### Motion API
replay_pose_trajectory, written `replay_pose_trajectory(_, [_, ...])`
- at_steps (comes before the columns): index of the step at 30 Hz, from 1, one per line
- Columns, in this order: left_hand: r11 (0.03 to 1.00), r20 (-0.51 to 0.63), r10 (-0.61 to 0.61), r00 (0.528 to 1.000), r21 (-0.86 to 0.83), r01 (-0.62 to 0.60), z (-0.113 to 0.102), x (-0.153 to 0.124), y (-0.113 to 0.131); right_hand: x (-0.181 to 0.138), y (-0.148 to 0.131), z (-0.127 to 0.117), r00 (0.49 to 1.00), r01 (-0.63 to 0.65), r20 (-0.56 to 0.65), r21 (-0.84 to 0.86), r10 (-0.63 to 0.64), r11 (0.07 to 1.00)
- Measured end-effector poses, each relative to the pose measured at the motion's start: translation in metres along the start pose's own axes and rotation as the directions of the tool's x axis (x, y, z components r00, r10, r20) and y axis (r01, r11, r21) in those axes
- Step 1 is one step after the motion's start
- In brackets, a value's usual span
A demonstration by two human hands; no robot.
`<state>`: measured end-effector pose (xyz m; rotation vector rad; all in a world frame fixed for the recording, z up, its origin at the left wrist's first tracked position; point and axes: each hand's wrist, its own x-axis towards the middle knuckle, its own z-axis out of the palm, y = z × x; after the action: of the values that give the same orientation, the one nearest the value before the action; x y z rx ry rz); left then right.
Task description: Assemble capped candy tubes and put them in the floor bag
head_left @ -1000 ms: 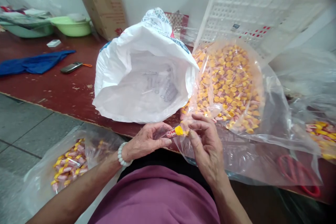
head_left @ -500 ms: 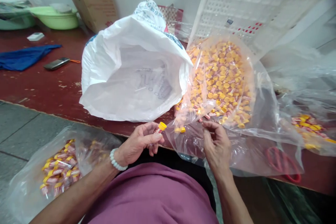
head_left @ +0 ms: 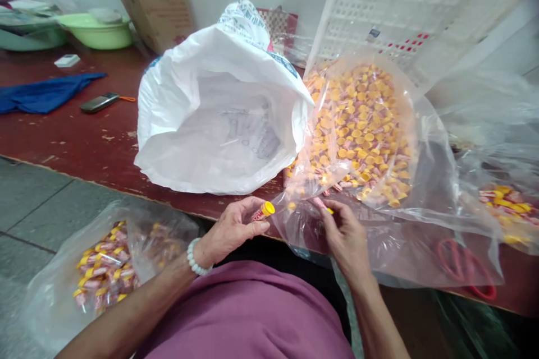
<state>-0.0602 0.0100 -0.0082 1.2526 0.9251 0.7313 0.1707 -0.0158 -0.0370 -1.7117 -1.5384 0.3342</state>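
Between the thumb and fingers of my left hand (head_left: 238,224) is a small tube (head_left: 260,213) with red and white print and a yellow cap at its upper right end. My right hand (head_left: 347,235) pinches another red-and-white tube (head_left: 320,202), its yellow end partly hidden by the fingers. Just beyond my right hand lies a large clear plastic bag (head_left: 433,151) with a heap of yellow-capped tubes (head_left: 366,129) in it. A big white sack (head_left: 189,162) stands behind my left hand with its mouth wide and facing me.
At lower left, a clear bag (head_left: 46,297) holds bundled tubes. Red-handled scissors (head_left: 465,269) lie under plastic at right. A white crate (head_left: 404,5) leans behind the heap. A phone (head_left: 100,102), blue cloth (head_left: 46,92) and green basin (head_left: 96,33) sit on the red table (head_left: 63,134).
My right hand has taken hold of a tube near the bag's edge. The tube in my left hand has tilted slightly, and the whole view has shifted a little.
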Motion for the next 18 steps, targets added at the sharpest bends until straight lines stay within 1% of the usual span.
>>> replay_pose_trajectory(1, [0.999,0.012,0.017,1.000,0.042,-0.017,0.001,0.000,0.002,-0.004,-0.007,-0.009,1.000,-0.016,0.002,0.088,0.015,0.996])
replay_pose_trajectory(2, [0.996,0.027,0.029,0.999,0.087,-0.031,0.003,0.000,0.004,-0.008,-0.017,-0.017,1.000,0.017,-0.002,0.158,-0.017,0.987])
replay_pose_trajectory(4, [0.982,0.065,0.038,0.997,0.180,-0.049,0.008,0.000,0.009,-0.013,-0.040,-0.024,0.985,0.171,-0.020,0.228,-0.171,0.959])
replay_pose_trajectory(6, [0.960,0.104,0.047,0.993,0.270,-0.074,0.013,0.000,0.012,-0.015,-0.061,-0.021,0.946,0.315,0.000,0.244,-0.325,0.917])
replay_pose_trajectory(9, [0.921,0.132,0.094,0.987,0.365,-0.136,0.018,-0.002,0.016,-0.012,-0.076,-0.013,0.878,0.430,0.109,0.252,-0.467,0.867])
replay_pose_trajectory(11, [0.911,0.134,0.110,0.985,0.382,-0.154,0.018,-0.003,0.016,-0.009,-0.077,-0.012,0.856,0.453,0.144,0.251,-0.496,0.855])
replay_pose_trajectory(12, [0.914,0.129,0.108,0.986,0.378,-0.150,0.018,-0.003,0.015,-0.008,-0.075,-0.012,0.864,0.445,0.131,0.249,-0.485,0.860])
replay_pose_trajectory(13, [0.920,0.119,0.101,0.988,0.367,-0.139,0.017,-0.004,0.015,-0.007,-0.073,-0.014,0.883,0.425,0.097,0.247,-0.459,0.871])
replay_pose_trajectory(15, [0.933,0.090,0.079,0.993,0.343,-0.105,0.016,-0.004,0.013,-0.006,-0.068,-0.015,0.920,0.380,0.005,0.227,-0.391,0.897])
replay_pose_trajectory(16, [0.937,0.078,0.068,0.995,0.338,-0.090,0.016,-0.004,0.011,-0.007,-0.067,-0.015,0.923,0.380,-0.025,0.198,-0.383,0.903])
replay_pose_trajectory(17, [0.938,0.070,0.060,0.996,0.338,-0.081,0.017,-0.004,0.010,-0.007,-0.065,-0.012,0.915,0.402,-0.043,0.165,-0.401,0.901])
replay_pose_trajectory(18, [0.937,0.067,0.058,0.996,0.341,-0.078,0.018,-0.004,0.009,-0.009,-0.064,-0.009,0.896,0.442,-0.036,0.133,-0.442,0.887])
